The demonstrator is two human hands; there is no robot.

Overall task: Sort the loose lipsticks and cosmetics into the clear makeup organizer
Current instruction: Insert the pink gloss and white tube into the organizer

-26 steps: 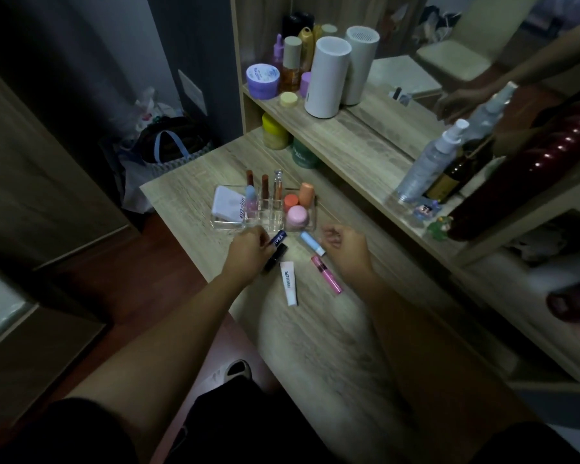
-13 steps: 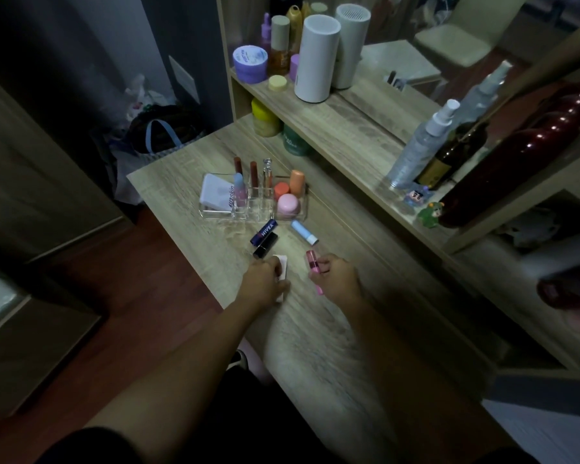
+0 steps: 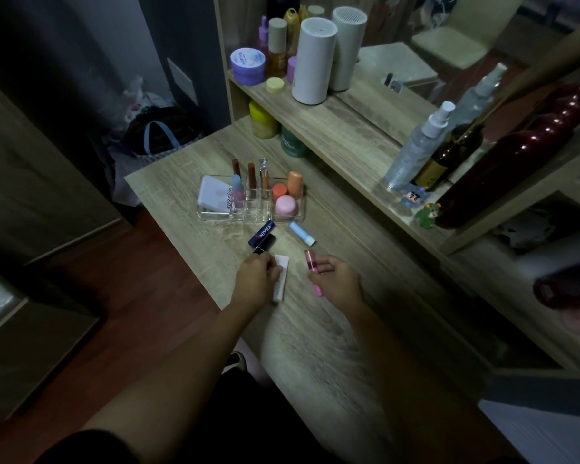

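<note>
My left hand (image 3: 256, 278) pinches the white tube (image 3: 281, 279) lying on the wooden table (image 3: 332, 356), while my right hand (image 3: 336, 282) grips the pink lip gloss (image 3: 312, 271). Just beyond them lie the blue Nivea stick (image 3: 261, 233), a black lipstick (image 3: 265, 244) and a light-blue balm (image 3: 302, 233), near the clear organizer (image 3: 248, 216)

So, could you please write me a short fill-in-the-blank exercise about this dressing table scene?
1. The right hand is closed on the ____ lip gloss tube.
2. The left hand rests on the ____ squeeze tube.
3. The dark blue stick beside the clear organizer reads ____.
4. The light blue stick lies on the ____.

Missing words: pink; white; NIVEA; table
</note>
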